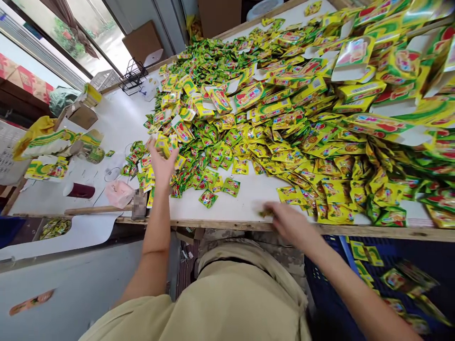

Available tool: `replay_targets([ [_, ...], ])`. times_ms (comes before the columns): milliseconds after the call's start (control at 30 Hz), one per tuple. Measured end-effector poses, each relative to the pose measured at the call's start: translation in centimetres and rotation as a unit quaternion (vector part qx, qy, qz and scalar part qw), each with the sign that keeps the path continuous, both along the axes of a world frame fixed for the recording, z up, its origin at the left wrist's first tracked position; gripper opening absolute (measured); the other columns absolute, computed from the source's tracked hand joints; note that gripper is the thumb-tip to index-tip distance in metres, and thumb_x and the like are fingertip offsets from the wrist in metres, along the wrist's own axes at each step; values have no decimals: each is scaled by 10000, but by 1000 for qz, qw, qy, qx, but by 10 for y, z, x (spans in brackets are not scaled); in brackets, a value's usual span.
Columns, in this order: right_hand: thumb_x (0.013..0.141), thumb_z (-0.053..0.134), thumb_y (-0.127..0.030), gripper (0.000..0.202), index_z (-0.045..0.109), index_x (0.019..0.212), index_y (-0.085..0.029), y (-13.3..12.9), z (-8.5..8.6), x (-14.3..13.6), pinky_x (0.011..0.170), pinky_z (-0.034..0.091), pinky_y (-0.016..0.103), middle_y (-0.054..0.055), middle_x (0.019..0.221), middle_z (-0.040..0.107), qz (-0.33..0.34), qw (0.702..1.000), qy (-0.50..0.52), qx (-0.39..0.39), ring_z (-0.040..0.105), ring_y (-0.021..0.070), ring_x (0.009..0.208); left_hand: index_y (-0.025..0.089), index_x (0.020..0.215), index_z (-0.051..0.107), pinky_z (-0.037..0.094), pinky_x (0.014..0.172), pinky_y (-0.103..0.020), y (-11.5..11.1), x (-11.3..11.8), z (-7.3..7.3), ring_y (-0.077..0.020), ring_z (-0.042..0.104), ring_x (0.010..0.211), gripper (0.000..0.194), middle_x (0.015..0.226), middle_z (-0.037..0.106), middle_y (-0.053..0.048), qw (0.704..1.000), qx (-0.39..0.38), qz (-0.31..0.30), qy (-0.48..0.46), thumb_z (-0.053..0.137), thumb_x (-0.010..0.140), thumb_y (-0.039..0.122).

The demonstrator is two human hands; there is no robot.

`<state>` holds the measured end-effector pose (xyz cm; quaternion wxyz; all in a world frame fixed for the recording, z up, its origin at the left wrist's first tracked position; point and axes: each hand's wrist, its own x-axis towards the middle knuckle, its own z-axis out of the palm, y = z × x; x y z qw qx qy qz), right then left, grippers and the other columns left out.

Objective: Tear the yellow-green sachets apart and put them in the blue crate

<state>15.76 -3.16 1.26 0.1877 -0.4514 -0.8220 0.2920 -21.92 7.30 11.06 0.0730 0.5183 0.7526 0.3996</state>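
Note:
A big heap of small yellow and green packets [280,125] covers the middle and right of the white table [241,199], with flat yellow boxes [249,94] among them. At the heap's left edge, my left hand [164,163] is closed around a yellow box [165,143], fingers pointing away from me. My right hand [284,219] is over the table's front edge, its fingers pinched and blurred by motion; a small dark yellowish packet [265,213] shows at the fingertips. Loose green packets [208,198] lie between the two hands.
Left on the table are a hammer [138,204], a pink bag [119,194], a dark red cup [80,190], a clear jar [90,152] and a black wire rack [133,76]. A blue crate [341,265] holding packets stands below the front edge, right.

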Motion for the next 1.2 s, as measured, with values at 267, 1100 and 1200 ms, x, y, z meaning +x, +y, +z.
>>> replay_targets([
  [267, 730, 364, 3, 415, 581, 1028, -187, -6, 2, 4, 859, 475, 350, 107, 1027, 651, 27, 998, 21, -44, 597, 218, 992, 244, 1107, 526, 554, 742, -307, -29, 120, -39, -125, 637, 696, 600, 836, 616, 13, 840, -82, -133, -520, 800, 604, 420],
  [1100, 795, 520, -265, 312, 529, 1095, -180, 52, 60, 10, 543, 352, 264, -20, 638, 508, -205, 973, 94, -53, 436, 144, 526, 239, 1095, 565, 368, 1064, -444, -72, 166, -50, -275, 449, 1286, 479, 1367, 466, -98, 878, 14, -328, -349, 777, 674, 317],
  [1200, 797, 497, -238, 320, 519, 1109, -166, 55, 74, 13, 560, 351, 264, -1, 667, 528, -146, 987, 53, -43, 462, 158, 559, 239, 1100, 570, 323, 1085, -487, -74, 164, -46, -284, 416, 1300, 439, 1312, 503, -114, 883, 6, -398, -249, 749, 708, 324],
])
